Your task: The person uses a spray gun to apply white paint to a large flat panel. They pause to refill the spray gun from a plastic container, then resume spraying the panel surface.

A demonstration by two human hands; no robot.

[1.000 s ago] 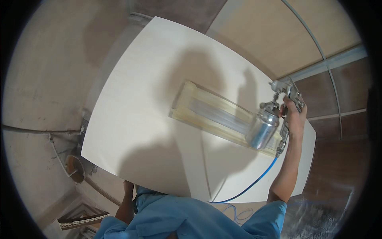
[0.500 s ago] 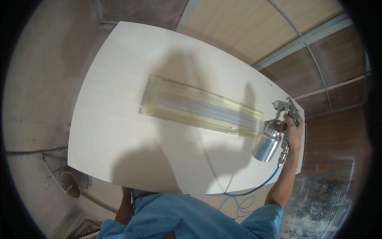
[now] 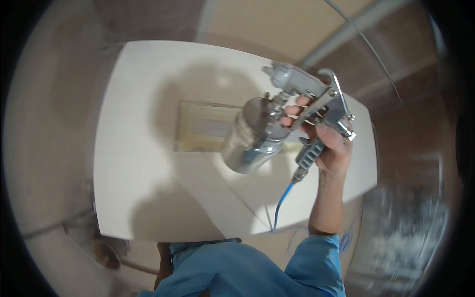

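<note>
A metal spray gun (image 3: 302, 106) is held right of the frame's centre by the right hand (image 3: 329, 146), whose fingers (image 3: 292, 115) are closed around its grip and trigger. The fingertips are seen curled over the trigger lever on the left side of the handle, while the thumb is laid along the back of the gun body on the right. The gun's nozzle is pointed toward the upper left of the frame, above the fingers, and its shiny metal cup (image 3: 251, 138) is hung below and to the left of them, just beside the knuckles. A blue air hose (image 3: 281, 203) is attached at the base of the handle, under the palm, and is led down toward the blue sleeve (image 3: 316, 262) at the lower edge. Behind the gun, a large white panel (image 3: 143, 163) is spread across the middle of the frame, and a yellowish wet strip (image 3: 203, 126) is seen on it, partly hidden by the cup. The left hand is not shown.
</note>
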